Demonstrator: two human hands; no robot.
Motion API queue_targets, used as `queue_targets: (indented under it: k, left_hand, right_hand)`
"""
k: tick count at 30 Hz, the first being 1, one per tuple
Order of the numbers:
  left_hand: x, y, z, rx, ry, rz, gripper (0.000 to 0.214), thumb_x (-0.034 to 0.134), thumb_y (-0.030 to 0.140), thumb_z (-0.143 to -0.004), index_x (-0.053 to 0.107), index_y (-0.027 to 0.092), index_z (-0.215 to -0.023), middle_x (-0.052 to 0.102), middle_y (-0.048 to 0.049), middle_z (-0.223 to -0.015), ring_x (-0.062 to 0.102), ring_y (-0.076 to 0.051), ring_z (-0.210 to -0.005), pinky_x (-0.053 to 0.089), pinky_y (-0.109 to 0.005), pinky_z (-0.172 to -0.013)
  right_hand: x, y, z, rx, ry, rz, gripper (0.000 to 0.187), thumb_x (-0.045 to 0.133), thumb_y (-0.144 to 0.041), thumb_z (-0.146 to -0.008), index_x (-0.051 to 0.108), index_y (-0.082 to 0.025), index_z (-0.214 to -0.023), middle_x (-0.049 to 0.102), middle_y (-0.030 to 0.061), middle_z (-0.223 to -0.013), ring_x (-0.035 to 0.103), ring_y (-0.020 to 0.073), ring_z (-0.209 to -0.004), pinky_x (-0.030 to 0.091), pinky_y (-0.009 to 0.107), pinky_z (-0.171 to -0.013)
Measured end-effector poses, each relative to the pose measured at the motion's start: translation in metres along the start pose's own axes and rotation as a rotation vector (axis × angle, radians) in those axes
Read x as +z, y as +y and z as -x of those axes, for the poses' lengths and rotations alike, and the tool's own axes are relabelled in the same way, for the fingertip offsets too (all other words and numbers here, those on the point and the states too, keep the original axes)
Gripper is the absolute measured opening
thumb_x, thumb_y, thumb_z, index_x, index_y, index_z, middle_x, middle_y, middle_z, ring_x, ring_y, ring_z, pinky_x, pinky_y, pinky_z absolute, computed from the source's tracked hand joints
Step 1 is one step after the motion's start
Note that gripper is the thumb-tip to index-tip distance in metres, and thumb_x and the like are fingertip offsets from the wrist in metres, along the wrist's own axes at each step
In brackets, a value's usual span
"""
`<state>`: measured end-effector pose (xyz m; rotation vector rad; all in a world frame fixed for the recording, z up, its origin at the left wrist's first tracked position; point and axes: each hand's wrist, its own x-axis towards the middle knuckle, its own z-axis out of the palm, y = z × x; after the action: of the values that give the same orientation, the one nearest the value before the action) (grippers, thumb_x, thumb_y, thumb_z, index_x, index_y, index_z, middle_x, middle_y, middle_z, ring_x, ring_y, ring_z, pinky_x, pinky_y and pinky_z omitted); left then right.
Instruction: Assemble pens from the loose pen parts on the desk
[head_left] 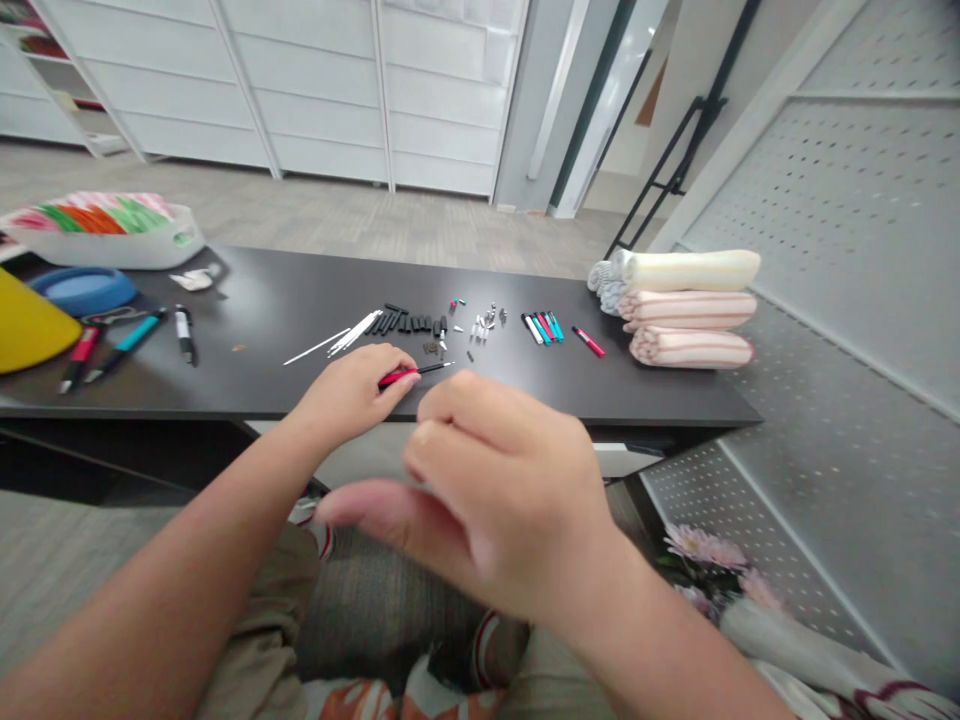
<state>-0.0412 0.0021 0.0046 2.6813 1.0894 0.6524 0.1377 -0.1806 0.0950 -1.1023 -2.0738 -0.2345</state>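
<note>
My left hand [360,388] rests at the table's front edge, closed on a red pen barrel [396,378]. A thin black part with a pale tip [435,368] sticks out of the barrel to the right. Raised close to the camera, my right hand [510,480] has its fingers curled in and its thumb stretched left; nothing shows in it. Beyond the left hand lie white refill sticks [356,333], black grips [416,324], small springs [431,348] and silver tips [480,325]. Short coloured barrels [543,327] line up to the right, with a red one [588,341] apart.
On the dark table [300,290], pens [127,345], a blue ring-shaped thing [86,290], a yellow object [30,325] and a white basket [112,235] of coloured packets stand left. Rolled towels [690,308] are stacked right, beside a perforated panel [847,220].
</note>
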Motion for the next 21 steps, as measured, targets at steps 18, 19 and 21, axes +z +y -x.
queue_targets:
  k: [18,19,21]
  left_hand:
    - [0.0,0.001,0.004,0.088,0.06,0.082,0.022,0.057,0.039,-0.105,0.069,0.022,-0.11,0.072,-0.0049,-0.106,0.065,-0.022,-0.099,0.05,-0.036,-0.089]
    - [0.0,0.001,0.004,0.092,0.059,0.079,0.022,0.057,0.039,-0.105,0.07,0.022,-0.11,0.072,-0.0051,-0.107,0.066,-0.022,-0.1,0.05,-0.036,-0.089]
    - [0.0,0.001,0.004,0.109,0.059,0.076,0.021,0.057,0.038,-0.105,0.069,0.022,-0.11,0.072,-0.0055,-0.108,0.066,-0.023,-0.101,0.05,-0.036,-0.09]
  right_hand:
    - [0.09,0.13,0.012,0.255,0.063,0.0,0.03,0.055,-0.041,-0.109,0.076,-0.021,-0.102,0.068,0.0028,-0.076,0.063,0.0182,-0.07,0.043,0.029,-0.068]
    - [0.091,0.132,0.011,0.217,0.063,-0.037,0.026,0.059,-0.041,-0.107,0.076,-0.021,-0.107,0.071,0.0057,-0.087,0.066,0.0206,-0.081,0.048,0.031,-0.075]
    - [0.095,0.136,0.01,0.124,0.034,-0.093,0.024,0.068,-0.037,-0.103,0.075,-0.021,-0.12,0.073,0.0111,-0.109,0.067,0.0258,-0.101,0.052,0.036,-0.091]
